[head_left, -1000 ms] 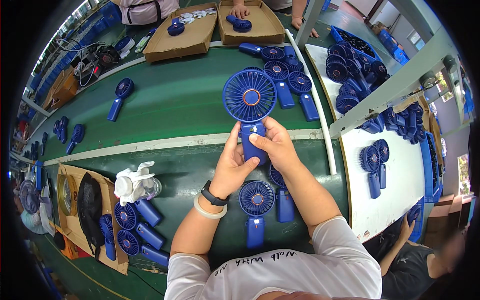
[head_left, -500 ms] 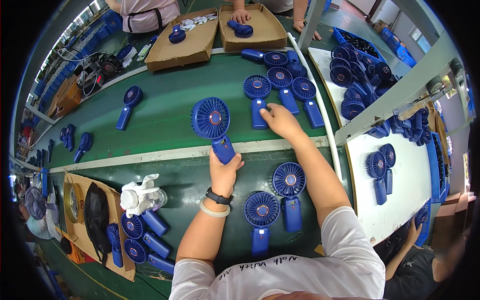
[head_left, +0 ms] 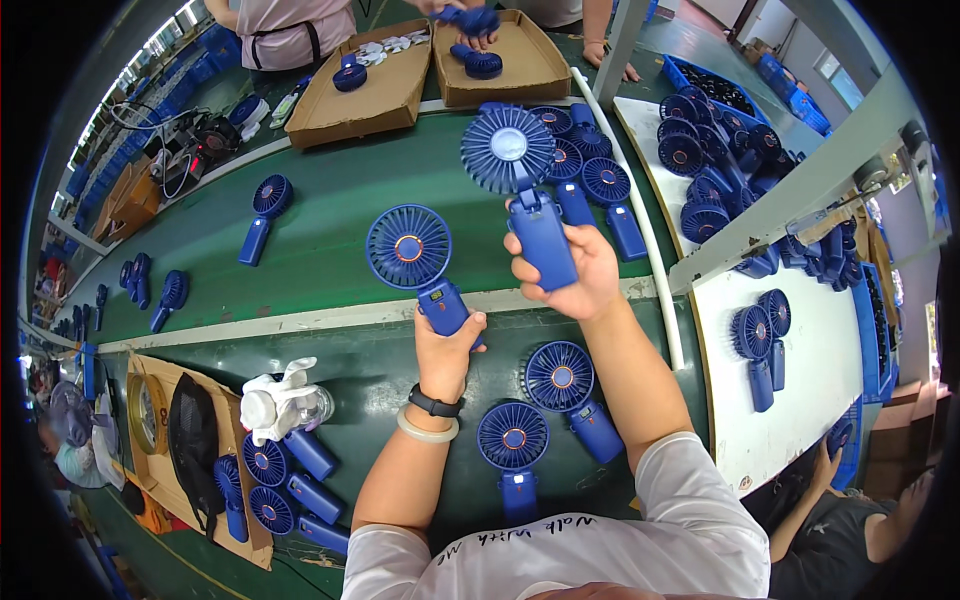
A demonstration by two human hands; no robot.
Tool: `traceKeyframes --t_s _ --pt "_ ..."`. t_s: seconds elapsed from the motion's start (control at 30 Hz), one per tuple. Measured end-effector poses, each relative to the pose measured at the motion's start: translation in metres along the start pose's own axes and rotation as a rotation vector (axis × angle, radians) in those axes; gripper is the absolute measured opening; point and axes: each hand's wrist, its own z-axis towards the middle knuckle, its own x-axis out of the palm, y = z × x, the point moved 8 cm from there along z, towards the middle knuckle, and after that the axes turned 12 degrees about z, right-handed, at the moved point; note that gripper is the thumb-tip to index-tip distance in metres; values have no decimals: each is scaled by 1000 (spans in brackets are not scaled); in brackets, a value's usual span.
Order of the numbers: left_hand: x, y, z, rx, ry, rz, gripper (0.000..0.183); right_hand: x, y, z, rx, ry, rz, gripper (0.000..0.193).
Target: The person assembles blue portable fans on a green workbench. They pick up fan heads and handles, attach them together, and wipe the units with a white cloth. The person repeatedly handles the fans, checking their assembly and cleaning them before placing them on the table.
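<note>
Blue plastic handheld fans with round grilles — one clamped by left hand over green belt, one gripped in right hand, raised. Probably light, rigid; grip handles — grilles look fragile.

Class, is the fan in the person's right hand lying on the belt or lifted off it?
Lifted: the right hand grips the blue handheld fan by its handle, raised.

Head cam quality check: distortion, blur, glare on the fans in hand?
Head view: strong fisheye, black corners, the belt's pale stripe bows. Both held fans sharp: left hand fan, right hand fan. Lighting even, soft shadows, no glare.
</note>
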Motion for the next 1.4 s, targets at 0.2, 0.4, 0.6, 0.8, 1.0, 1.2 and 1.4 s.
traceKeyframes --t_s 0.2,0.4,0.6,0.8,1.0,1.2,1.4 --pt "2 0 -1 44 89 -52 32 31 -15 -16 51 200 81 65" --pt "3 0 -1 46 94 -71 32 22 -13 -13 -82 83 -76 57" --pt "8 -2 -4 45 233 -256 33 17 -10 -17 -211 -147 -537 47" --pt "24 -18 -11 112 442 -490 44 18 -3 -19 -309 -206 -803 48" --pt "28 -22 -15 117 514 -464 70 16 -5 -14 -321 -224 -780 45" --pt "29 -24 -15 108 523 -442 86 4 -5 -11 -305 -231 -795 42" --pt "28 -22 -15 92 498 -477 89 0 -7 -10 -293 -251 -795 42"
